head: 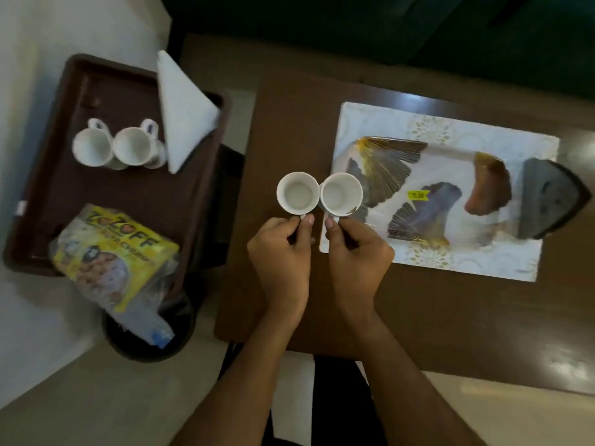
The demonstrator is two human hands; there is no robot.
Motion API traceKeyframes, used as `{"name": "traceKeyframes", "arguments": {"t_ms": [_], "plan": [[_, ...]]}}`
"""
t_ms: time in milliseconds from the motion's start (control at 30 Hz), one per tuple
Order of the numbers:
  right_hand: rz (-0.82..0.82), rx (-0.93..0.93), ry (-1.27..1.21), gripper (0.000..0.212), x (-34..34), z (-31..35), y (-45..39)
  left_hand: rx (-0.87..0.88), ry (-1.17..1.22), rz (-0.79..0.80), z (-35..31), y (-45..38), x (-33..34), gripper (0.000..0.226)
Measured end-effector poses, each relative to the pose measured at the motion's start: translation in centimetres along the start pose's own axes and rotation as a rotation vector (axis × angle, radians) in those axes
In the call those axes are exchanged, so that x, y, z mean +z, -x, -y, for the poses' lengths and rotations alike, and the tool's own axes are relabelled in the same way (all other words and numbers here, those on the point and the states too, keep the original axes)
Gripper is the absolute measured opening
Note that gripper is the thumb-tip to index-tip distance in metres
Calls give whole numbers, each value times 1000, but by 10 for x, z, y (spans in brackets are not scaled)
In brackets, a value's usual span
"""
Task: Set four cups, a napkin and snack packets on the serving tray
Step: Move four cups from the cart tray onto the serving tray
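My left hand (280, 249) pinches the handle of a white cup (297, 194). My right hand (354, 252) pinches the handle of a second white cup (341, 194). The two cups touch rim to rim above the brown table, at the left edge of a white serving tray (450, 123) with gold leaf patterns. On a dark brown tray (58, 175) at the left stand two more white cups (91, 146) (135, 146), a folded white napkin (183, 111) and a yellow snack packet (112, 252) in clear plastic.
A dark iron-shaped object (547, 201) rests on the white tray's right end. The brown table (418, 317) has bare surface in front of the tray. A round black stand (145, 342) sits under the brown tray on the pale floor.
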State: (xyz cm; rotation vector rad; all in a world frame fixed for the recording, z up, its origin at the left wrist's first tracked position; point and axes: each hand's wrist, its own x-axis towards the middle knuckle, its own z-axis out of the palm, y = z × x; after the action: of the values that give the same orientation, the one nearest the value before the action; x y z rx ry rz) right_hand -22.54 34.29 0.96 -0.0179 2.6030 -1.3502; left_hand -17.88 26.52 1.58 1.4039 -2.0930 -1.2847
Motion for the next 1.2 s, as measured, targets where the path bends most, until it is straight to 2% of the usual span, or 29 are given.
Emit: {"name": "traceKeyframes", "arguments": {"t_ms": [233,433,667,1200], "plan": [[-161,19,68,10,-82,-69,-42,76,35,112,-23,44,102,16],[-232,65,68,8,-110,-114,-63,76,27,165,-12,65,150,17],[-229,71,61,9,-113,-138,-75,58,1,154,-8,69,163,17],[-212,43,65,10,-117,-142,-80,43,22,116,-13,73,171,16]]}}
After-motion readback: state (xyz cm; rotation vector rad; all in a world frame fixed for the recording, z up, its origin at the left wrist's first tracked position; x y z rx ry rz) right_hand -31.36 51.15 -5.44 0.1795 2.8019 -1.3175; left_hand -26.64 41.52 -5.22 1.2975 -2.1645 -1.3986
